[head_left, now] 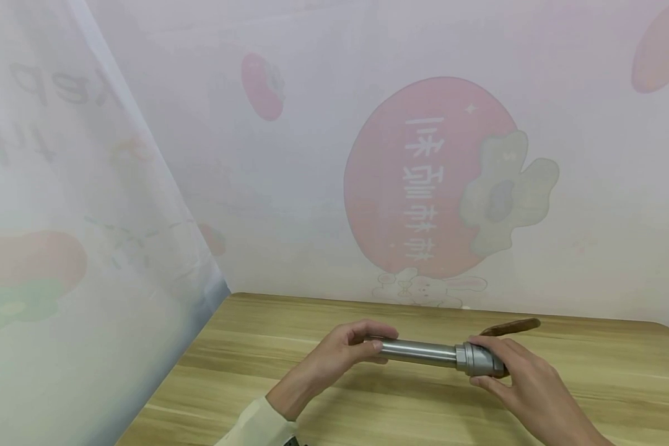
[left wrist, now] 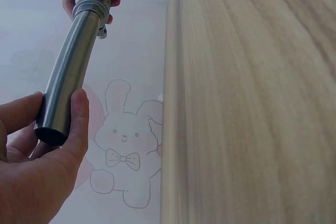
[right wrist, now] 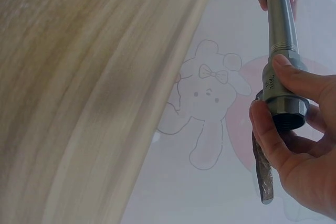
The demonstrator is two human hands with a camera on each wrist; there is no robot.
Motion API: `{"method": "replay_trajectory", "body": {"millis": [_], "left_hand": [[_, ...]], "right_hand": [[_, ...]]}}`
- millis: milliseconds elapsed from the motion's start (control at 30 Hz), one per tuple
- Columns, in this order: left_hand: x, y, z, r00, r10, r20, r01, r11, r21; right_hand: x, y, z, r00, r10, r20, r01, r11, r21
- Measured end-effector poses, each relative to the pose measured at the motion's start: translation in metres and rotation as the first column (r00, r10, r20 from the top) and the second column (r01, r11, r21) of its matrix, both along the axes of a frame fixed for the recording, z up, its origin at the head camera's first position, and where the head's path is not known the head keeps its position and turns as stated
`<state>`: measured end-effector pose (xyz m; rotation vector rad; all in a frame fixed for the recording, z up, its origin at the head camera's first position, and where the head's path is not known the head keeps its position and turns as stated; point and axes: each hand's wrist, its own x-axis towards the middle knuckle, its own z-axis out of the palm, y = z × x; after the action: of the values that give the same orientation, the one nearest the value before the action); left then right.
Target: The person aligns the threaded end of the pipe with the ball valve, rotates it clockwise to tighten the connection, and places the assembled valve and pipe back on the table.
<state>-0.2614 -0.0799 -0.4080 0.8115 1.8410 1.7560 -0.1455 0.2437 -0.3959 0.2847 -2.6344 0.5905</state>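
Observation:
A metal pipe (head_left: 424, 352) is joined at its threaded end to a ball valve (head_left: 479, 360), and both are held level above the table. My left hand (head_left: 345, 348) grips the pipe's free end between thumb and fingers; the left wrist view shows that end's dark round face (left wrist: 51, 135). With thumb and fingers, my right hand (head_left: 529, 378) holds the valve body (right wrist: 281, 90). The valve's brown lever handle (head_left: 511, 327) sticks out beyond the right fingers. In the right wrist view the valve's open end faces the camera, and threads show where the pipe enters.
Under the hands lies a wood-grain table (head_left: 245, 371). Behind it hangs a pale curtain (head_left: 301, 204) printed with fruit and rabbits, and another curtain (head_left: 117, 260) hangs at the left.

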Motion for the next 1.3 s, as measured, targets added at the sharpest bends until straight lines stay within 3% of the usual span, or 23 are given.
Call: {"method": "replay_trajectory", "body": {"millis": [800,1300], "left_hand": [[0.0016,-0.0026,0.0021,0.999,0.01,0.032,-0.009,1.0,-0.024],[-0.002,-0.0013,-0.0004,0.994,-0.025,0.109,0.023,1.0,0.019]], "right_hand": [[0.0004,-0.0021,0.0016,1.0,-0.006,0.03,0.006,1.0,-0.013],[0.001,-0.0025,0.0023,1.0,-0.008,0.012,0.008,1.0,-0.01]]}}
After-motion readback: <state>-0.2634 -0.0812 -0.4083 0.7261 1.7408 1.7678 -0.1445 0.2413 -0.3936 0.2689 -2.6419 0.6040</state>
